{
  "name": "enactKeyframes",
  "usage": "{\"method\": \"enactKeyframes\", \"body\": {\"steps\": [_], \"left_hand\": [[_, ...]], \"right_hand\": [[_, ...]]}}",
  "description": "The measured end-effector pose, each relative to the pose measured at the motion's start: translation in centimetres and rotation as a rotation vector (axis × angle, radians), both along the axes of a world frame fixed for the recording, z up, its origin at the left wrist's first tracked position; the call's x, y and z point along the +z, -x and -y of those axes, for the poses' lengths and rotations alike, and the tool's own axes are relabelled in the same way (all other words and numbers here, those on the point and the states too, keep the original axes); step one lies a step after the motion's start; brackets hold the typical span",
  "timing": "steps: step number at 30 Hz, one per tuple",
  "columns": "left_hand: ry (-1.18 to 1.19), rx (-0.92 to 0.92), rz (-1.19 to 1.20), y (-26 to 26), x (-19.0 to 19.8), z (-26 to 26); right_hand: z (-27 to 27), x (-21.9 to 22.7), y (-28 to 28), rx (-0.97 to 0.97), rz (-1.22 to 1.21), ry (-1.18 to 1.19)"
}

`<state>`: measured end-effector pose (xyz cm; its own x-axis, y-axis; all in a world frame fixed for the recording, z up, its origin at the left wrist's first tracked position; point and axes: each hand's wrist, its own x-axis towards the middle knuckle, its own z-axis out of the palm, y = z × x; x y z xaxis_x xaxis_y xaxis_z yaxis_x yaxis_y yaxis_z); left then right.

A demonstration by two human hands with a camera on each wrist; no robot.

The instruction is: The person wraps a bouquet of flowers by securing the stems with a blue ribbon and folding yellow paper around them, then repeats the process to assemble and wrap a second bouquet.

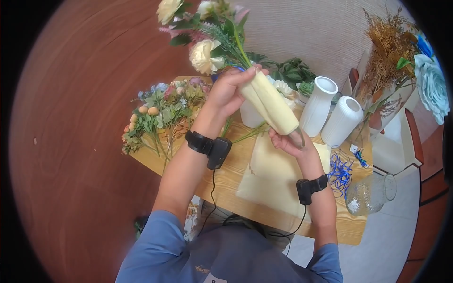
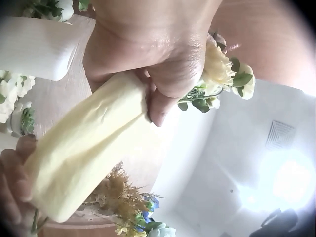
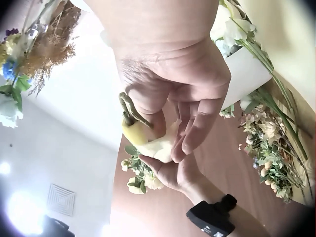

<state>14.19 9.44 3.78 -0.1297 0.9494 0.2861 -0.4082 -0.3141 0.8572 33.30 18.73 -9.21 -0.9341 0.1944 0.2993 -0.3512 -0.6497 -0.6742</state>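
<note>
We see the left hand point(image 1: 230, 92) curled tightly round the upper end of a pale yellow paper wrap point(image 1: 271, 104), fingers and thumb closed on it just below the blooms. In the left wrist view the thumb point(image 2: 159, 106) presses into the paper where the wrap narrows. The right hand point(image 1: 290, 141) holds the lower end of the same wrap, its fingers point(image 3: 197, 126) bent loosely around the paper, with the green stem ends point(image 3: 129, 109) poking out past the palm. Both hands keep the wrap raised above the surface, tilted so the flowers point up and away from the person.

Out of the top of the wrap rises the bouquet point(image 1: 207, 35), cream roses with green leaves and pinkish sprigs.

Below the hands, a flat sheet of the same yellow paper point(image 1: 271, 181) lies on the wooden surface point(image 1: 222, 181). Left of it rests a bunch of small mixed flowers point(image 1: 163, 113). Behind the wrap stand 2 white ribbed vases point(image 1: 330, 111), close beside each other. Blue ribbon curls point(image 1: 340, 172) lie just right of the sheet, and a clear glass vase point(image 1: 370, 193) lies on its side near the surface's right corner. Dried golden stems point(image 1: 387, 47) and a large blue paper flower point(image 1: 432, 87) stand at the far right.
</note>
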Motion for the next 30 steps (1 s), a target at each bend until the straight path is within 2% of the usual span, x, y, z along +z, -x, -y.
{"method": "enactKeyframes", "body": {"steps": [2,4,5,7,8,10,11,13,14,16,19,24,27,29,30], "left_hand": [[0.034,0.053,-0.030,0.4,0.3,-0.2],[0.050,0.068,0.000,0.8,0.5,-0.1],[0.073,0.083,0.032,1.0,0.4,-0.1],[0.074,0.065,0.059,1.6,0.3,0.2],[0.076,0.046,0.086,1.8,0.2,0.2],[0.076,0.047,0.102,2.0,-0.4,0.1],[0.072,0.051,0.119,2.0,-0.6,0.2],[0.086,0.072,0.132,1.9,-1.0,0.0],[0.099,0.099,0.143,1.9,-1.1,0.0],[0.094,0.113,0.148,2.0,-1.4,-0.1],[0.092,0.110,0.133,2.4,-2.1,-0.4],[0.193,0.092,-0.018,2.7,-2.9,0.2],[0.144,0.128,-0.114,1.6,-2.2,0.5],[-0.025,0.087,-0.147,0.7,-1.4,0.7],[-0.027,0.089,-0.147,0.6,-1.1,0.8]], "right_hand": [[0.0,-0.4,0.0,-0.030,-0.028,-0.018],[0.3,0.3,0.0,-0.239,0.109,0.039],[0.3,0.9,0.0,-0.237,0.109,0.039],[0.3,2.4,-0.3,-0.437,0.356,0.210],[0.3,3.0,-0.5,-0.439,0.357,0.213],[0.5,3.7,-1.0,-0.457,0.306,0.019],[0.1,3.5,-1.1,-0.460,0.309,0.021],[-0.7,3.1,-1.4,-0.349,0.112,-0.116],[-0.3,3.5,-1.5,-0.349,0.115,-0.116],[0.8,4.8,-1.5,-0.511,0.201,-0.265],[0.3,3.6,-0.9,-0.594,0.229,-0.388],[0.2,4.2,-1.4,-0.457,0.380,-0.169],[-0.7,3.0,-1.1,-0.383,0.410,-0.079],[-0.9,2.6,-1.0,-0.361,0.411,-0.032],[-0.8,2.6,-1.0,-0.317,0.389,0.009]]}}
